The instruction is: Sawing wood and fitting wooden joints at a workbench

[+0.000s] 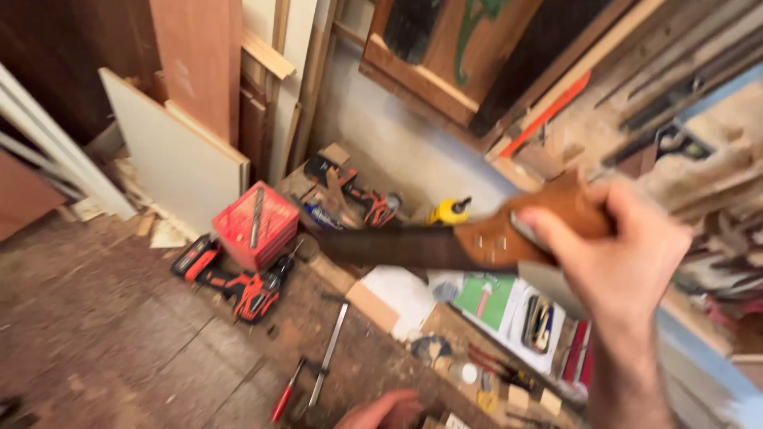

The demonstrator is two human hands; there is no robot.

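My right hand (628, 258) is raised at the right and grips the wooden handle of a hand saw (445, 245). The saw's dark blade points left over the floor and is motion-blurred. Only the fingertips of my left hand (380, 411) show at the bottom edge, above the floor, with nothing visibly in them. Whether those fingers are apart or closed is hidden by the frame edge.
A red and black power drill (238, 286) lies on the sawdust floor beside a red case (256, 225). A bar clamp (314, 373) lies near the bottom. Boards (183, 155) lean on the wall. More tools and boxes (509, 314) clutter the floor at right.
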